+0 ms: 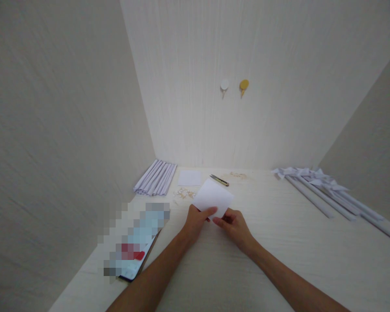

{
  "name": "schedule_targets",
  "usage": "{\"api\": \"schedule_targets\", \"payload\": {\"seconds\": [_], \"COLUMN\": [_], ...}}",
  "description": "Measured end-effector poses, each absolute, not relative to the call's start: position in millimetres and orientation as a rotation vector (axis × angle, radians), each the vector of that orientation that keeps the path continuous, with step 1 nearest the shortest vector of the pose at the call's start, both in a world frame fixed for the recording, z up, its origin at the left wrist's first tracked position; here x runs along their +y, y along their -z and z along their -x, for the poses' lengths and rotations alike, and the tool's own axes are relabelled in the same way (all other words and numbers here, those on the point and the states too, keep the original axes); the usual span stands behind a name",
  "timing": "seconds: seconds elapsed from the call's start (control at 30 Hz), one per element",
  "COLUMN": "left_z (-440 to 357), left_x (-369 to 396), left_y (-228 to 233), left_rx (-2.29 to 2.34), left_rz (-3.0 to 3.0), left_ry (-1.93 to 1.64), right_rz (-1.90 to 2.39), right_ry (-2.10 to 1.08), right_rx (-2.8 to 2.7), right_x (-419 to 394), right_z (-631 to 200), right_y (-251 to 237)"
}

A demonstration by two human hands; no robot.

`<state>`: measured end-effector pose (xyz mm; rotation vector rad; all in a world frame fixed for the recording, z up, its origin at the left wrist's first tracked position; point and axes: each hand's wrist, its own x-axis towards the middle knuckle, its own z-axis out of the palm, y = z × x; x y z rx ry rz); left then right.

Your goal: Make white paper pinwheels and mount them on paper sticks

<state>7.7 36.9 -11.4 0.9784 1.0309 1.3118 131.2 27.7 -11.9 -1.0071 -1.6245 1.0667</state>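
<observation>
While both hands pinch paper square, scissors behind.

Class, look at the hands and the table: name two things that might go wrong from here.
Both hands, left hand and right hand, pinch the white paper square only at its near edge, so it may sag or crease. The cutter lies close behind it, and a reach forward might brush it.

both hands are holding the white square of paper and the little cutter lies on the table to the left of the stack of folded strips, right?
Not quite. In the head view the left hand and right hand do hold the white square of paper, but the cutter lies to the right of the stack of folded strips, beyond the paper, not to its left.
</observation>
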Motion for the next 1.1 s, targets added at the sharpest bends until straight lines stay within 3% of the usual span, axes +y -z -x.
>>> {"api": "schedule_targets", "payload": {"seconds": [0.27,0.57,1.1], "left_z": [-7,-6,-6], "left_x": [39,38,37], "left_y": [7,3,5], "left_rx": [1.017,0.931,0.948], "left_rz": [-0.817,-0.817,-0.851], "left_ry": [-1.431,-1.377,-1.351], "right_rz": [0.911,0.976,1.055], "right_ry": [-0.926,-0.624,-1.022], "right_rx": [-1.409,-1.654,-1.32], "right_x": [24,23,29], "right_z": [-133,-132,-132], "right_y": [7,6,6]}}
